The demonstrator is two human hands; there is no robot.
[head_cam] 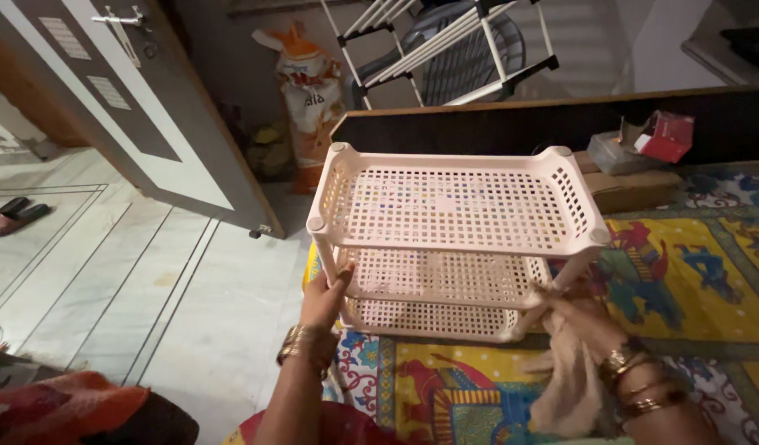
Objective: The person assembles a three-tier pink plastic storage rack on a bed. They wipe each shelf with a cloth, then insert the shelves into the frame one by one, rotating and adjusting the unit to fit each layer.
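A pale pink three-tier plastic rack with perforated trays (453,239) stands on a bed covered by a bright yellow and blue patterned sheet (709,288), directly ahead of both hands. The left hand (323,298) grasps the rack's near left corner post, fingers wrapped around it. The right hand (581,317) clutches a beige cloth (571,379) and presses it against the near right post. Beyond the rack, a white folding drying frame (453,45) stands on the floor.
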